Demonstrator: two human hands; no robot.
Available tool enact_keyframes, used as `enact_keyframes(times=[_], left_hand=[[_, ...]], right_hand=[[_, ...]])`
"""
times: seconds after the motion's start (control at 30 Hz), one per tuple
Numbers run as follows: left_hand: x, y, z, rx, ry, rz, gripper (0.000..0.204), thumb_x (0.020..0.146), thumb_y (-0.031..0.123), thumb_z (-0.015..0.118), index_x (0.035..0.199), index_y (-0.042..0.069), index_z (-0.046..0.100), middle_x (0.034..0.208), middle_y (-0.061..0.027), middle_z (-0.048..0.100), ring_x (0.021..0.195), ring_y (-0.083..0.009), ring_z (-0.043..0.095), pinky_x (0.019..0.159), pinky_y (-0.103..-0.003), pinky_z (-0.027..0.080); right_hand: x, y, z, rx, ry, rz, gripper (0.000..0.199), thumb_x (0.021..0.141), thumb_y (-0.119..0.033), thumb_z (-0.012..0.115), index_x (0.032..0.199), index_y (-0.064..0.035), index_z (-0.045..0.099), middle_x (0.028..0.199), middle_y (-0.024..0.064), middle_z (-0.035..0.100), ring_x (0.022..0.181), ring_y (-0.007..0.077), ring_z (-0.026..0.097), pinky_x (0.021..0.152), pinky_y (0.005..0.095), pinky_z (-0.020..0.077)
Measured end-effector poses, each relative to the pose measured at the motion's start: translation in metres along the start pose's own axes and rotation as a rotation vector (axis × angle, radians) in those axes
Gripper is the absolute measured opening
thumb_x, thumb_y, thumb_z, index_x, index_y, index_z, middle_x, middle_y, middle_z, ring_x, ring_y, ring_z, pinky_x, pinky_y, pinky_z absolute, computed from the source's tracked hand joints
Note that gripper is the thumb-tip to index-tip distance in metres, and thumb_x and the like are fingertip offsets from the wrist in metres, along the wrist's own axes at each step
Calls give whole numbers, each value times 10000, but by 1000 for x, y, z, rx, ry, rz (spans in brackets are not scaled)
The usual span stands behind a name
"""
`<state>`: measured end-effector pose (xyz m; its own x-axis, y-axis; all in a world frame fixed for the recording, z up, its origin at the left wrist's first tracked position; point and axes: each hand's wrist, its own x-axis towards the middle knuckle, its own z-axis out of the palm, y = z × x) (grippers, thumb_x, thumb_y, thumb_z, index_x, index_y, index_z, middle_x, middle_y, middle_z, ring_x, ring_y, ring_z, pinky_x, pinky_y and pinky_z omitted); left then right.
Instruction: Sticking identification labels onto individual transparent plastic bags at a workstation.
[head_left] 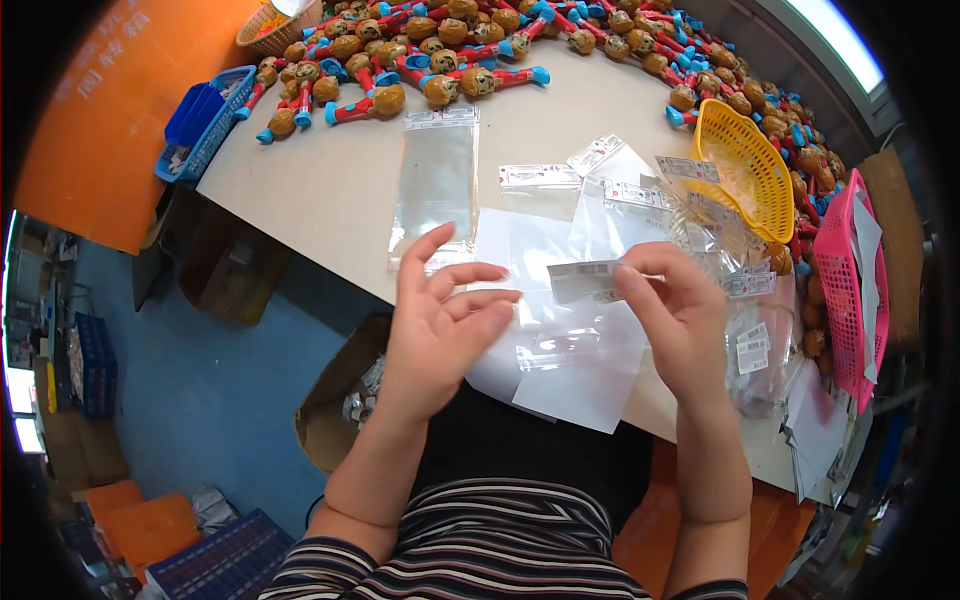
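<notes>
Between the thumb and fingers of my right hand is a small pale printed label, held over the papers in front of me. To its left, my left hand is raised with its fingers apart and nothing in them. Just beyond that hand lies a stack of clear plastic bags with a printed strip along the far end. White paper sheets are under and between both hands. More clear bags with printed header strips spread out beyond my right hand, partly overlapping.
A heap of dolls with brown heads and red-and-blue bodies covers the table's far side. At the right stand a yellow basket and a pink basket. A blue basket sits far left; a cardboard box is below the table edge.
</notes>
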<state>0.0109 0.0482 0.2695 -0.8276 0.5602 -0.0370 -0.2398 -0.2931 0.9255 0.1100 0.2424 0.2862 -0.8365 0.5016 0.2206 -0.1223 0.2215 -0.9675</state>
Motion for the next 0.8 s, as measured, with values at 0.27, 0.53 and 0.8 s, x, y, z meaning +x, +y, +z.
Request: enact_keyframes(times=[0.27,0.53,0.8], left_hand=[[28,-15,9,146,41,-59,599,873,-45,643,1379,-29,323,908,-112,646,839,-131,651,765,-240,527],[45,-27,11,178,29,-111,530,889,-30,628,1340,-28,349,863,-91,643,770,-98,634,698,-215,507],[62,-40,12,444,70,-106,448,861,-30,643,1239,-10,402,810,-67,640,715,-81,608,660,-206,487]], right_hand=[[17,20,8,35,-89,325,156,918,-144,689,945,9,697,816,3,654,746,63,577,683,204,454],[32,35,8,22,-99,384,172,919,-159,688,952,9,704,836,14,670,769,69,582,713,212,462],[49,56,15,-317,-124,385,232,896,-170,701,931,59,714,746,40,684,681,72,594,621,223,467]])
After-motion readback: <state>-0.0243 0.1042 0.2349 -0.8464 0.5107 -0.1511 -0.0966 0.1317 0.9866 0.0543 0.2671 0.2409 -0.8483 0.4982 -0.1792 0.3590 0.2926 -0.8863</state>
